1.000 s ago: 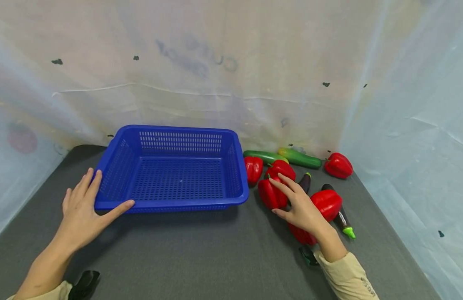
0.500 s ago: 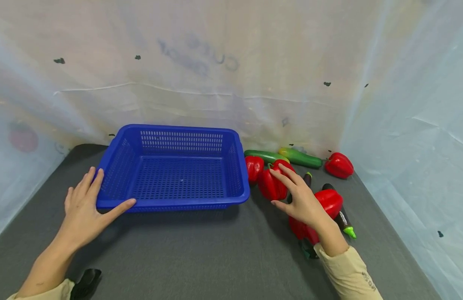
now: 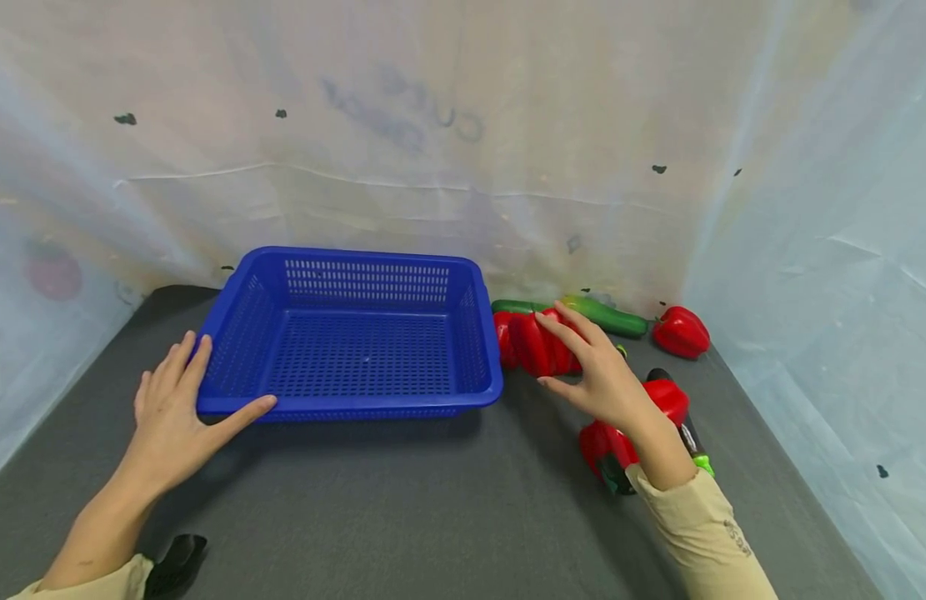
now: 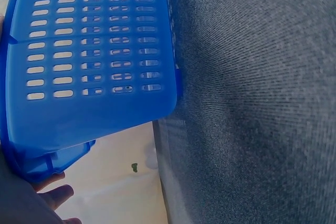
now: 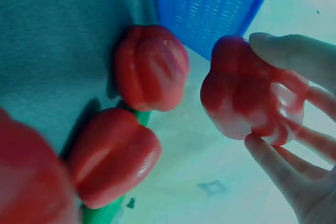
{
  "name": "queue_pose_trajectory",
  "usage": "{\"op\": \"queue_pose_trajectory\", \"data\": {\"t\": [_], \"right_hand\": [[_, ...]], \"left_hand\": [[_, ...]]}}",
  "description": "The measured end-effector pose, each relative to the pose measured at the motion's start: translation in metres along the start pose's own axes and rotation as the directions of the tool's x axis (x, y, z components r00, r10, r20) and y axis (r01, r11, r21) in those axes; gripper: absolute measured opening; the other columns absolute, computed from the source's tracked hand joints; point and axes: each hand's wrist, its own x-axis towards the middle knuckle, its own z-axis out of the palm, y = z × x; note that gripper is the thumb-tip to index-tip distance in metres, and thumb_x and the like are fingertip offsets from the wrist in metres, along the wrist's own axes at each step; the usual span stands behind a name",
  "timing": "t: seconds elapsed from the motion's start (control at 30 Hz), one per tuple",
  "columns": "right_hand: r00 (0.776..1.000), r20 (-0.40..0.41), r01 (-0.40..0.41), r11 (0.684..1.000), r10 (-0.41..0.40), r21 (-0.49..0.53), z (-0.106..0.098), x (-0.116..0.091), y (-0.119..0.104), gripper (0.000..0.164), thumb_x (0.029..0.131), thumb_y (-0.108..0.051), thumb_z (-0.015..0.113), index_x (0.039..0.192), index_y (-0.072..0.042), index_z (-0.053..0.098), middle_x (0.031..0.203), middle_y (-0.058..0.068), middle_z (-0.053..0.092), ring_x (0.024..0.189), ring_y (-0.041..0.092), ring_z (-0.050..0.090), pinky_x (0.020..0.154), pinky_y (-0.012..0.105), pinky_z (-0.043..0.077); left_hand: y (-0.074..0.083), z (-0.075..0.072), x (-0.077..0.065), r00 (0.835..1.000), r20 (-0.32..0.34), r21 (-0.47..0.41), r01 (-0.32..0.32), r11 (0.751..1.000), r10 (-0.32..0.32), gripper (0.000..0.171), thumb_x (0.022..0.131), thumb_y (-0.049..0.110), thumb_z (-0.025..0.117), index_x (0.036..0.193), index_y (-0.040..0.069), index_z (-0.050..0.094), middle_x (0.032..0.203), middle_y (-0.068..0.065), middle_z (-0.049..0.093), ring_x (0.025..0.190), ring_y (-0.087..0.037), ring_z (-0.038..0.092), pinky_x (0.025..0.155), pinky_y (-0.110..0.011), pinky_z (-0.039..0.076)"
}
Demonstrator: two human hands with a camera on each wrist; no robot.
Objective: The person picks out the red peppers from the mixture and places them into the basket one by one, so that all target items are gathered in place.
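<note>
My right hand holds a red bell pepper between thumb and fingers, raised beside the right end of a blue plastic basket. In the right wrist view this pepper stands apart from two other red peppers behind it. My left hand rests on the basket's near left corner, thumb along the front rim and fingers spread, fairly straight, over the left rim. In the left wrist view the basket's perforated wall fills the upper left, with a few fingertips just below its corner.
Right of the basket lie more red bell peppers, including one at the back right and one near my right sleeve. Two green cucumbers lie along the back, the right one yellow-tipped. A dark eggplant shows behind my wrist.
My right hand has moved up and slightly away from me with the bell pepper, which now overlaps the peppers behind it. My left hand stays at the basket corner.
</note>
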Motion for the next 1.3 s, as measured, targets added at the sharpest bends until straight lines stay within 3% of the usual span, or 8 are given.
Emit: {"op": "queue_pose_trajectory", "data": {"t": [0.5,1.3], "right_hand": [[0.998,-0.022,0.066,0.998,-0.066,-0.025,-0.009,0.037,-0.020,0.080,0.074,-0.018,0.083,0.144,-0.016,0.044,0.152,0.013,0.035,0.135,0.035,0.038,0.099,0.051,0.046],[0.981,-0.025,0.194,0.981,-0.194,0.017,-0.002,0.078,-0.054,0.075,0.076,-0.018,0.081,0.142,-0.012,0.046,0.149,0.016,0.038,0.134,0.034,0.040,0.099,0.047,0.048]], "left_hand": [[0.003,0.000,-0.001,1.000,-0.013,-0.012,0.005,1.000,-0.005,0.111,0.078,0.052,0.071,0.154,0.003,0.007,0.160,-0.022,0.001,0.145,-0.046,-0.001,0.112,-0.064,-0.012],[0.009,-0.001,-0.004,1.000,-0.014,-0.031,0.021,0.999,-0.022,0.112,0.078,0.052,0.072,0.154,0.005,0.005,0.160,-0.021,-0.001,0.145,-0.046,-0.002,0.111,-0.064,-0.014]]}}
